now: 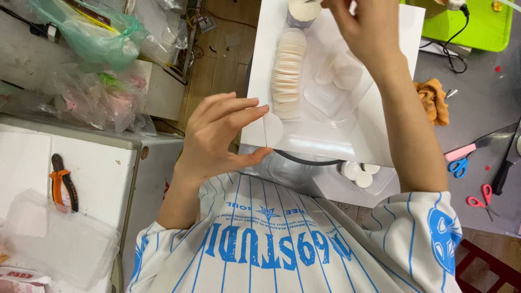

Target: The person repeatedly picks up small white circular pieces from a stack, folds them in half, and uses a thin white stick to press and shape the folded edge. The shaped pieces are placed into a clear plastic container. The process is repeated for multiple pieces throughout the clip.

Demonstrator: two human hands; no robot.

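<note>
Left hand (217, 135) pinches white disc (273, 130) at white tray (401, 32) edge — right hand (363, 27) above, grip unclear.

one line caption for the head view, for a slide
Left hand pinches a white disc at a white tray; right hand reaches above.

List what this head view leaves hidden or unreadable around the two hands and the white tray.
- Right hand: fingertips cut off by the top edge, so what they pinch is unseen.
- Round container: its top is cut off by the same edge.
- White tray: near corner hidden by the right forearm.
- Left hand: holds a thin white disc; its material cannot be told.
- Clear blister: contents blurred.
</note>
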